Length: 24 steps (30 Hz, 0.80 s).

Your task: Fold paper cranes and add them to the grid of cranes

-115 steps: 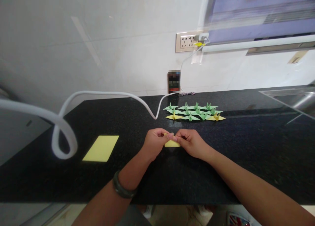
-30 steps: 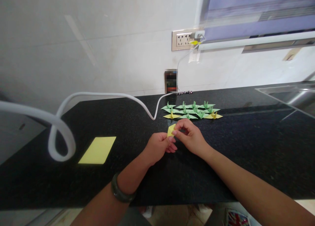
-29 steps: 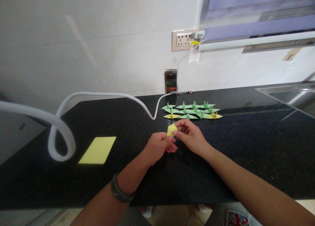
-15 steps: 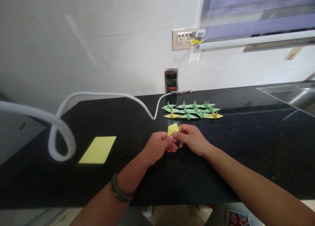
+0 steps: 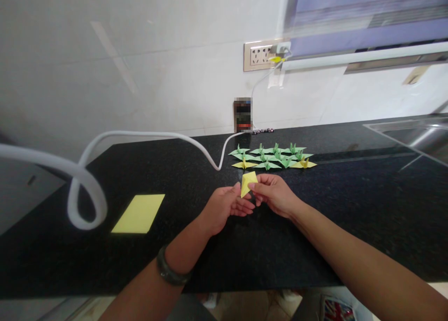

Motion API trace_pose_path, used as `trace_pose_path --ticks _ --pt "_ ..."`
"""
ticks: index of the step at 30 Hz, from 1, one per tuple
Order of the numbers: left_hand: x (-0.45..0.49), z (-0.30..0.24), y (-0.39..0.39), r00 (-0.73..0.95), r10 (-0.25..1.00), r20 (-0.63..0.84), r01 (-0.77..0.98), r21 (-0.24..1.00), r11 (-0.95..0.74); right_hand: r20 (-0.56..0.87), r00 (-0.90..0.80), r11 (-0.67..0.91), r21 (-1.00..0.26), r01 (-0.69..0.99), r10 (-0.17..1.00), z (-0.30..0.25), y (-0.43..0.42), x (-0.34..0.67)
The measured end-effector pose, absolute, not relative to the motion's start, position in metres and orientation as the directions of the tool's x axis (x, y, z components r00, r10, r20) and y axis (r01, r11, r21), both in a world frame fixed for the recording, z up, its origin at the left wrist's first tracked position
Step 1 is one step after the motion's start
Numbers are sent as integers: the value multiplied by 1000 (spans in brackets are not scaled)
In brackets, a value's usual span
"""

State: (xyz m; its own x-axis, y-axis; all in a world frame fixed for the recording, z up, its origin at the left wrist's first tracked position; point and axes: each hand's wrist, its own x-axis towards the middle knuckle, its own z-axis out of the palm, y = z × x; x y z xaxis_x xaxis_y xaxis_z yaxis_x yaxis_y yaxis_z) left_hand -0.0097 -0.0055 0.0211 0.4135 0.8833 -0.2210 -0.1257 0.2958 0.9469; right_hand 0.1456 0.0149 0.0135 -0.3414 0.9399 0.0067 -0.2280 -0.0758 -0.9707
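Observation:
A small folded piece of yellow origami paper [image 5: 249, 181] is pinched between the thumb and fingers of my right hand [image 5: 275, 192]. Its shape is like a kite, with the narrow point toward me. My left hand [image 5: 226, 204] is just left of the paper, thumb raised and fingers stretched out beneath it, gripping nothing. Just beyond my hands, several green paper cranes [image 5: 276, 155] stand in rows, with a yellow paper crane [image 5: 244, 164] and another yellow paper crane [image 5: 304, 164] in the nearest row.
Flat yellow paper [image 5: 139, 213] lies on the black countertop [image 5: 280, 260] at left. A white flexible stand [image 5: 147, 134] curves over the counter to a blurred-out phone-like object [image 5: 242, 115] by the wall. A sink [image 5: 420, 136] is at right; a socket [image 5: 261, 55] is on the wall.
My left thumb and fingers have come off the folded paper and opened. In my right hand the paper has turned, and its narrow lower point now shows.

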Motion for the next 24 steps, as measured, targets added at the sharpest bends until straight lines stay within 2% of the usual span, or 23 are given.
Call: trace_pose_path --ticks 5,15,24 --pt "-10 21 -5 420 878 -231 -114 946 303 6 -336 -82 -966 -246 942 12 16 147" --pt "-7 22 -5 262 958 -119 106 990 94 28 -348 -55 -973 -225 937 10 15 143" --pt "-7 22 -7 228 971 -71 152 988 36 66 -374 5 -987 -163 925 11 14 143"
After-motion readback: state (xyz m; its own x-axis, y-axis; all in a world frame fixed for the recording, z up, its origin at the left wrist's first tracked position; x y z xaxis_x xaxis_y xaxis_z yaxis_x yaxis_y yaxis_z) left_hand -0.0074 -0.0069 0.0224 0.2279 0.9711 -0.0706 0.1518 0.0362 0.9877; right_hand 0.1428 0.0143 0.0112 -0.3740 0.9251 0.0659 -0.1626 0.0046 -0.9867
